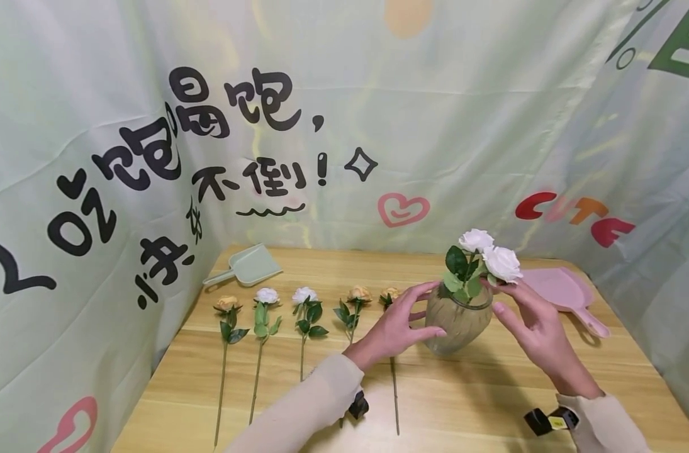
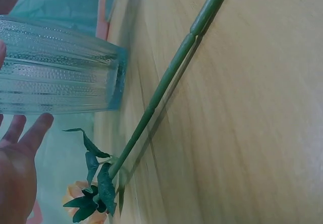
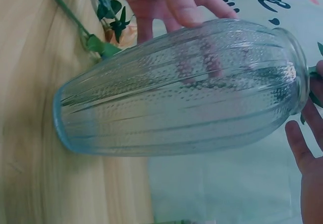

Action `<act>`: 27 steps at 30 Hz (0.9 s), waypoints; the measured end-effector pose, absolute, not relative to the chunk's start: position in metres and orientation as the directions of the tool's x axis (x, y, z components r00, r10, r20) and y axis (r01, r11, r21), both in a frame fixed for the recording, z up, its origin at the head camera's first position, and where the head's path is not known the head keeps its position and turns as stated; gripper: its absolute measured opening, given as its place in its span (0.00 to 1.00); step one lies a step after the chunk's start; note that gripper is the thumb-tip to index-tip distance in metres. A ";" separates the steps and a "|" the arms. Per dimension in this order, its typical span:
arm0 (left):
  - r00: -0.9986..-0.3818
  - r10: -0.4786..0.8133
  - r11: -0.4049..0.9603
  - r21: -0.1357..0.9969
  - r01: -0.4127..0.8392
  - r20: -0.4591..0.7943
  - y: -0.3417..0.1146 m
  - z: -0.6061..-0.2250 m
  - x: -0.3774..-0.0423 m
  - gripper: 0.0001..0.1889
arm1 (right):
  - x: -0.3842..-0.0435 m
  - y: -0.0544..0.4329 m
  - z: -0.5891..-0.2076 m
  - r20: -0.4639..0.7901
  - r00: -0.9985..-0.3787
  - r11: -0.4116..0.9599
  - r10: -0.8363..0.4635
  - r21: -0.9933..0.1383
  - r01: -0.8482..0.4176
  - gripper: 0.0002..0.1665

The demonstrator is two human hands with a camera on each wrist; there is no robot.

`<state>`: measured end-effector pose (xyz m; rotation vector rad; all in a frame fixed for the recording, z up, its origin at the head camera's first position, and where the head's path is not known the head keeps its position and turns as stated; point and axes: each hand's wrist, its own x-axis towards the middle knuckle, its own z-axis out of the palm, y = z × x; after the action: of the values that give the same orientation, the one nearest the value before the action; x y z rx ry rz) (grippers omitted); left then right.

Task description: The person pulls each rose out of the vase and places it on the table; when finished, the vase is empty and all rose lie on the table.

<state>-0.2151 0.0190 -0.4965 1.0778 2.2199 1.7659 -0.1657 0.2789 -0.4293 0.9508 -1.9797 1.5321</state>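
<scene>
A ribbed clear glass vase (image 1: 459, 319) stands upright on the table, also filling the middle of the right wrist view. Two white roses (image 1: 503, 264) with green leaves rise from its mouth. My left hand (image 1: 394, 324) holds the vase from the left, thumb at the front and fingers reaching round behind; some show through the glass (image 3: 202, 90). At the right, my right hand (image 1: 533, 321) has its fingers stretched toward the rim, just under the nearer rose, with the thumb apart from them. The fingertips behind the rose are partly hidden.
Several artificial roses lie in a row left of the vase: an orange rose (image 1: 228, 304), white roses (image 1: 304, 296) and more orange ones, stems toward me. A pale green dustpan (image 1: 258, 265) lies at the back left, a pink dustpan (image 1: 559, 288) at the right. Printed curtains (image 1: 321, 113) surround the table.
</scene>
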 end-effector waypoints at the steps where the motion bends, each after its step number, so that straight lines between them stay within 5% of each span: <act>1: -0.744 0.578 0.077 0.885 0.459 0.336 0.019 -0.496 -0.215 0.48 | -0.166 0.278 -0.428 0.722 -0.652 0.141 -0.229 -0.639 -0.757 0.24; 9: -0.750 0.574 0.083 0.888 0.452 0.328 0.020 -0.496 -0.213 0.47 | -0.166 0.273 -0.420 0.687 -0.723 0.218 -0.075 -0.696 -0.684 0.26; 15: -0.754 0.572 0.082 0.892 0.445 0.324 0.020 -0.496 -0.213 0.47 | -0.170 0.267 -0.413 0.713 -0.701 0.146 -0.015 -0.692 -0.707 0.28; 23: -0.758 0.572 0.078 0.898 0.433 0.315 0.020 -0.497 -0.213 0.46 | -0.172 0.263 -0.408 0.727 -0.673 0.087 0.137 -0.686 -0.723 0.10; 27: -0.758 0.572 0.073 0.901 0.427 0.313 0.021 -0.497 -0.213 0.46 | -0.175 0.266 -0.403 0.761 -0.627 0.128 0.167 -0.647 -0.751 0.10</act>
<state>-0.2132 0.0206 -0.4971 1.0344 2.2070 1.7803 -0.1751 0.2656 -0.4029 0.5729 -1.6781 1.5941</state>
